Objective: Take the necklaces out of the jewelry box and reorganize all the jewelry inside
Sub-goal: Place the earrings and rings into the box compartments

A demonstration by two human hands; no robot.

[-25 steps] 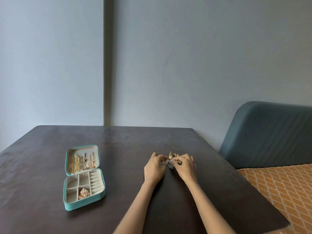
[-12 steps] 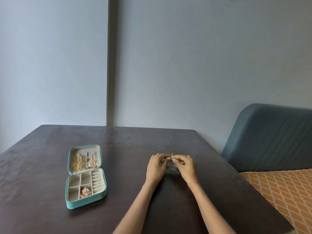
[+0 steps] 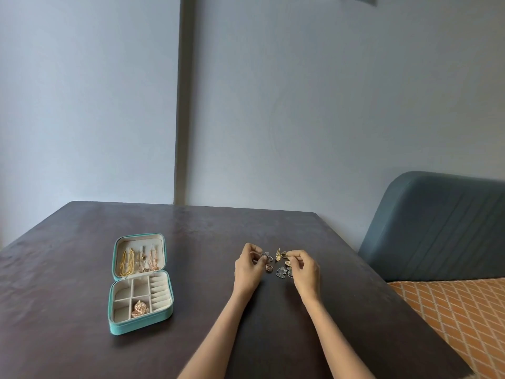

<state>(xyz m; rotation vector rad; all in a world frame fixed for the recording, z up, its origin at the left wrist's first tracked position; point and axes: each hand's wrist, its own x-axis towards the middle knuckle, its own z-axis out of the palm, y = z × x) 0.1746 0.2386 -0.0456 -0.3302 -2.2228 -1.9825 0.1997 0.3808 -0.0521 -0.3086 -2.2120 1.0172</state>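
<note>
2 bare forearms reach up from the bottom edge over a dark surface. The jewelry box lies open at about 9 o'clock from the hands, well apart from them, its teal shell showing along the near edge. In the near half, a tray of small compartments, a rose-gold piece sits in the middle compartment of the front row; the slotted column on the tray's right side looks bare. The raised lid beyond it holds the necklaces, gold and rose-gold chains hanging side by side.

The left hand is curled, its grip pinched on a small silver ring at the fingertips. The right hand is curled too, its grip closed at the fingertips by a gold piece; whether it truly holds that piece, I cannot tell. Between the 2 hands a little cluster of loose jewelry lies on the surface: a dark flower-shaped piece nearest, a ring at its 10 o'clock, and gold bits farther off at 12 o'clock.

At 3 o'clock, past the surface's edge, is an orange lattice-patterned cushion with a blue-grey padded backrest behind it. A pale grey wall stands at the far side.
</note>
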